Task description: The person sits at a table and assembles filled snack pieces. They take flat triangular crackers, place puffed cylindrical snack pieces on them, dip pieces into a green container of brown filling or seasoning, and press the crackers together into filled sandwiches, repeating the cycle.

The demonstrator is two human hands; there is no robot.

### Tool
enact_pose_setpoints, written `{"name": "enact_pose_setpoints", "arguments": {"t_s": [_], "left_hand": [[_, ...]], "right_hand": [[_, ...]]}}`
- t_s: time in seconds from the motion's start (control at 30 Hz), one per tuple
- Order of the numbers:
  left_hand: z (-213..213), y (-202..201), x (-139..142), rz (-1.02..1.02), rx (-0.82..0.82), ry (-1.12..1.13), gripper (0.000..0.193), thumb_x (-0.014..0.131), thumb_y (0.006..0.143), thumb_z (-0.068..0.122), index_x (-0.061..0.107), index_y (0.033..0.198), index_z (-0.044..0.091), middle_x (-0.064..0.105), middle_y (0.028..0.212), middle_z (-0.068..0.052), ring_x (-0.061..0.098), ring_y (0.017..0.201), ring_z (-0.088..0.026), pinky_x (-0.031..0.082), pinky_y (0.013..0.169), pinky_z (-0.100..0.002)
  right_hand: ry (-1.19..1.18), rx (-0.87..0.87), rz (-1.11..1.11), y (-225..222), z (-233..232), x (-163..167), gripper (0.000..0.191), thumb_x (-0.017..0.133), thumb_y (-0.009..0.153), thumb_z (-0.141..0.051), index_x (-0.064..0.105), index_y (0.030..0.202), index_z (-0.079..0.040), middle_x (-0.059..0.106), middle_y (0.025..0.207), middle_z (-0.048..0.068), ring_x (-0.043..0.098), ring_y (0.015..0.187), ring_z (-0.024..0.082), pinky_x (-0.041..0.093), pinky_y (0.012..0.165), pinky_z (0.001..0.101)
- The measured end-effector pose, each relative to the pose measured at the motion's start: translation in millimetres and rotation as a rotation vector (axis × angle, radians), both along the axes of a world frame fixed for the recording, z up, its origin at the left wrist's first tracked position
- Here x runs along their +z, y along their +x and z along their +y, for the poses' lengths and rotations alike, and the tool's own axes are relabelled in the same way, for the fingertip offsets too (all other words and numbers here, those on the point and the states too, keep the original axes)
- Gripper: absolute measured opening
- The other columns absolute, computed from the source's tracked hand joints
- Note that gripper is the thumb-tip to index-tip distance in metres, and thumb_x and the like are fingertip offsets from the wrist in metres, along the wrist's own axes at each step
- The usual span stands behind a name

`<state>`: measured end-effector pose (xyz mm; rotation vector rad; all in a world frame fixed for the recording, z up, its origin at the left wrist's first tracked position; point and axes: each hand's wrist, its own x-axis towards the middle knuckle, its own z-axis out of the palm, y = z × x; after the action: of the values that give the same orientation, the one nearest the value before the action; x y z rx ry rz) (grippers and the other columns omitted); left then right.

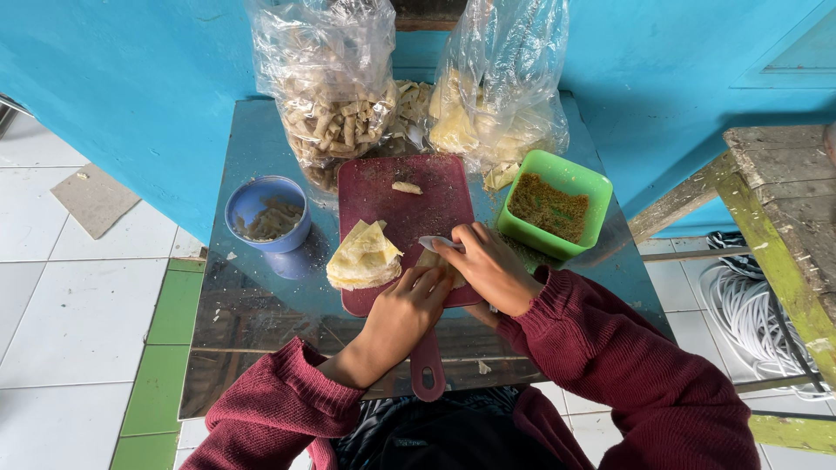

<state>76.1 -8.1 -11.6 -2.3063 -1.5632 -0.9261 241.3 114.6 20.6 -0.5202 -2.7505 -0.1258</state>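
Both my hands meet on the dark red plastic cutting board point(409, 209): left hand point(405, 309) fingers press a thin pale wrapper point(433, 259) flat, right hand point(488, 265) pinches a small white spoon point(433, 243) over it.

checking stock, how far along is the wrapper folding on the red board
Done: rolled pieces fill the clear plastic bag. In hand: both hands, left hand and right hand, press one wrapper on the dark red plastic cutting board. Left: a stack of pale yellow wrappers.
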Motion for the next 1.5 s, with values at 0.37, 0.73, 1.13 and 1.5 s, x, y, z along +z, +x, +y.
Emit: {"name": "enact_pose_setpoints", "arguments": {"t_s": [0.37,0.73,1.13,1.5], "left_hand": [[-1,0,2,0.015,0.006,0.008,0.037,0.073,0.081,0.01,0.068,0.116,0.005,0.065,0.113,-0.005,0.064,0.108,-0.022,0.059,0.081,-0.03],[-2,-1,4,-0.024,-0.014,-0.001,0.035,0.073,0.081,0.01,0.068,0.115,0.005,0.065,0.115,-0.007,0.064,0.107,-0.023,0.059,0.079,-0.031],[-1,0,5,-0.034,-0.006,0.002,0.034,0.074,0.08,0.009,0.067,0.113,0.006,0.066,0.117,-0.006,0.064,0.108,-0.022,0.06,0.079,-0.031],[-1,1,3,-0.03,-0.001,-0.013,0.036,0.074,0.08,0.009,0.067,0.116,0.006,0.065,0.117,-0.007,0.064,0.109,-0.024,0.06,0.078,-0.031]], "right_hand": [[0.345,-0.037,-0.044,-3,-1,-6,0.045,0.063,0.083,-0.012,0.066,0.128,-0.005,0.053,0.112,0.007,0.054,0.103,0.022,0.052,0.087,0.0329],[-0.105,-0.045,0.146,-2,14,4,0.058,0.059,0.078,0.009,0.075,0.126,-0.018,0.056,0.105,0.005,0.052,0.098,0.024,0.05,0.083,0.034],[0.125,-0.008,-0.038,4,1,1,0.048,0.063,0.084,-0.01,0.069,0.131,-0.015,0.052,0.105,0.004,0.051,0.097,0.023,0.052,0.084,0.0317],[0.298,-0.01,-0.031,8,6,2,0.045,0.066,0.081,-0.01,0.07,0.126,-0.01,0.054,0.111,0.006,0.053,0.099,0.022,0.052,0.086,0.0315]]}}
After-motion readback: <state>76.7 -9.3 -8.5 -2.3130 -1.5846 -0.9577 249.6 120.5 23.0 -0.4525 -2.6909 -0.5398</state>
